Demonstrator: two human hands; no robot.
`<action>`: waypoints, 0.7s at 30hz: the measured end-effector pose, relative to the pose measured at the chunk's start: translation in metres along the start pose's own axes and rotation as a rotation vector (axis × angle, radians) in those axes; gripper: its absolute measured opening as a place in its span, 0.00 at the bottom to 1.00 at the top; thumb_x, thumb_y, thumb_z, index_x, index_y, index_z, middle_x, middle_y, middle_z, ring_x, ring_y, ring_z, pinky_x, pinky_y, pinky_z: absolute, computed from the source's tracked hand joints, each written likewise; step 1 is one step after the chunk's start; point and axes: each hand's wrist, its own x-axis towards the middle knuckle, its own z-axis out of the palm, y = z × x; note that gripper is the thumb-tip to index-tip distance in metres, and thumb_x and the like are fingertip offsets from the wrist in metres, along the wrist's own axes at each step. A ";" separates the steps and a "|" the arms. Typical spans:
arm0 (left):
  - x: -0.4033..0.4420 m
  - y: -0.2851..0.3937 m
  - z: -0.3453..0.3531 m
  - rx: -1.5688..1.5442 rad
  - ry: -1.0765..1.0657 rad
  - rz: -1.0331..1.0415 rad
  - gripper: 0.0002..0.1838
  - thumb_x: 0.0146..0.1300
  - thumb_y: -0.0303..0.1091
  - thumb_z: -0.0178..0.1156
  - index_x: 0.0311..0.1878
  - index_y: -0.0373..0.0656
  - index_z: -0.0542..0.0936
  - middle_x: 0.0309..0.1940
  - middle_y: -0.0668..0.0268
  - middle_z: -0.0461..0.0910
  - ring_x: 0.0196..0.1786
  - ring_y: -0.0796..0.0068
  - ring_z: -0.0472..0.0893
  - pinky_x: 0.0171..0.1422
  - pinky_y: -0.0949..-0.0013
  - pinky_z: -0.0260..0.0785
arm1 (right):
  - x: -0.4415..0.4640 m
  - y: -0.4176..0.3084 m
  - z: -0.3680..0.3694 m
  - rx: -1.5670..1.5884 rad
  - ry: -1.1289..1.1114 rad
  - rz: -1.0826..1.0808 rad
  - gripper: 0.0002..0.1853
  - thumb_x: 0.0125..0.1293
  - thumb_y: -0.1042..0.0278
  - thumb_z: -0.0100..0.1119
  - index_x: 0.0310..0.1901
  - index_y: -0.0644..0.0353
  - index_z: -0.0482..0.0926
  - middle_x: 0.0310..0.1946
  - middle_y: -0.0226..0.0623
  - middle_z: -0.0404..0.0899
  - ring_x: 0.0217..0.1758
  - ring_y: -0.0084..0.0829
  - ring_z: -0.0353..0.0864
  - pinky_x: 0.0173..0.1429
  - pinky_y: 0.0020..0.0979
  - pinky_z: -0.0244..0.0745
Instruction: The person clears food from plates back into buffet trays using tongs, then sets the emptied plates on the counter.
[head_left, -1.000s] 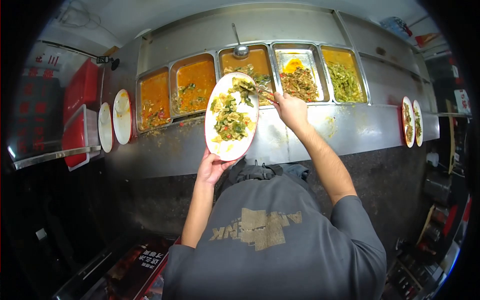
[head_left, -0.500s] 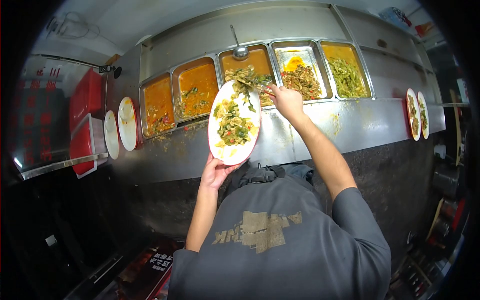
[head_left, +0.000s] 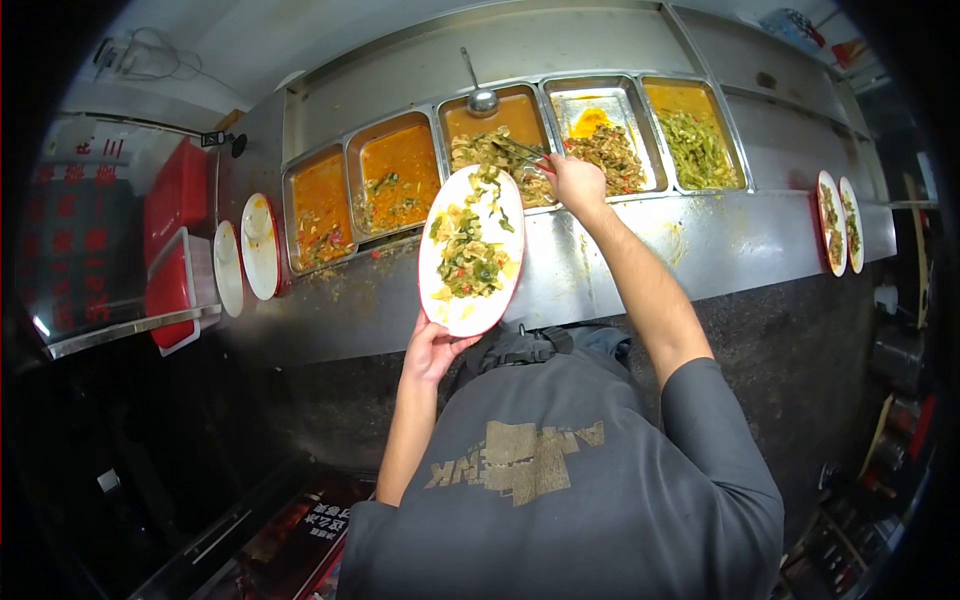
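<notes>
My left hand [head_left: 437,350] grips the near end of a white oval plate [head_left: 447,300] with a red rim. Pieces of cooked greens and meat with red bits [head_left: 470,262] lie over the plate's middle. My right hand [head_left: 580,185] is closed round the red handles of metal tongs [head_left: 530,154]. The tongs' tips reach into the greens and meat in the middle steel pan [head_left: 547,120], just beyond the plate's far end. A metal ladle [head_left: 482,102] rests in that same pan, its handle pointing up and away.
Two pans of orange, oily food [head_left: 400,150] stand left of the middle one. On the right are a pan of chopped meat and peppers [head_left: 607,150] and one of green vegetables [head_left: 697,150]. Oval plates stand at the counter's left [head_left: 262,265] and right ends [head_left: 831,225].
The tongs have moved from above the plate to the middle pan, away from me. Food they held over the plate's far end now lies partly on the plate.
</notes>
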 end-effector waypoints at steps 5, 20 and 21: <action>-0.002 0.000 0.003 0.011 0.019 0.012 0.40 0.56 0.19 0.48 0.75 0.47 0.57 0.69 0.48 0.68 0.63 0.46 0.78 0.57 0.43 0.82 | 0.003 0.011 0.005 0.081 -0.052 0.158 0.19 0.64 0.49 0.63 0.50 0.52 0.82 0.39 0.42 0.86 0.43 0.44 0.87 0.47 0.45 0.81; -0.006 0.002 0.007 0.069 0.028 0.029 0.39 0.55 0.19 0.49 0.74 0.44 0.58 0.66 0.47 0.70 0.61 0.46 0.79 0.55 0.44 0.83 | -0.031 0.000 -0.039 0.163 -0.079 -0.058 0.19 0.62 0.52 0.65 0.52 0.47 0.82 0.39 0.39 0.86 0.43 0.43 0.86 0.45 0.45 0.81; -0.006 0.003 0.006 0.054 0.022 0.030 0.39 0.55 0.18 0.48 0.74 0.44 0.58 0.66 0.46 0.70 0.61 0.45 0.79 0.54 0.43 0.83 | -0.031 -0.001 -0.038 0.154 -0.067 -0.079 0.17 0.62 0.53 0.65 0.51 0.47 0.83 0.38 0.38 0.86 0.42 0.43 0.86 0.45 0.46 0.80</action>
